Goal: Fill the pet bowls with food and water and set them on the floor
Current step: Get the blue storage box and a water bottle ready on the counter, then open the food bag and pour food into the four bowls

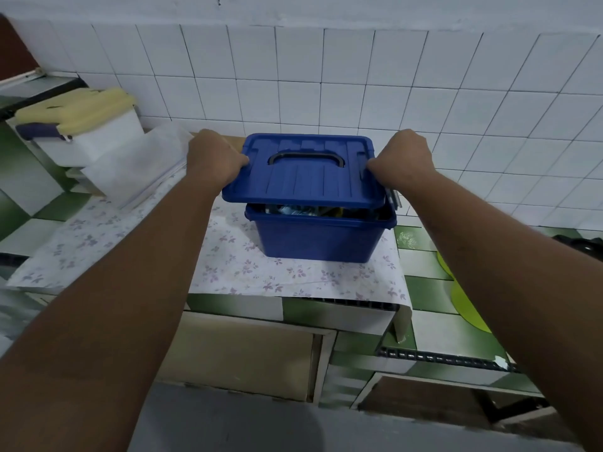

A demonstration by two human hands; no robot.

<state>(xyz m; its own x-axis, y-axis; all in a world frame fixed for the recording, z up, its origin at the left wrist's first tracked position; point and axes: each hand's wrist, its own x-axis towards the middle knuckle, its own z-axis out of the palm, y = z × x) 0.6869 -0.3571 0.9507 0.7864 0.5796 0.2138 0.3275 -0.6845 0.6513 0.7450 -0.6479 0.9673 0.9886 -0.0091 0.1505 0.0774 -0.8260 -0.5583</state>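
A blue plastic storage box (318, 238) stands on a floral-papered counter (235, 265) against the tiled wall. Its blue lid (306, 182), with a dark handle (306, 157) on top, is raised off the box at the front, leaving a gap through which some packets show inside. My left hand (215, 158) grips the lid's left edge. My right hand (403, 156) grips its right edge. No pet bowls are in view.
A white box with a yellow sponge-like pad (78, 107) and folded white sheets (130, 168) sit at the left on the counter. A lime-green flat object (466, 305) lies at the right on green and white tiles. Cupboard fronts (241, 353) are below.
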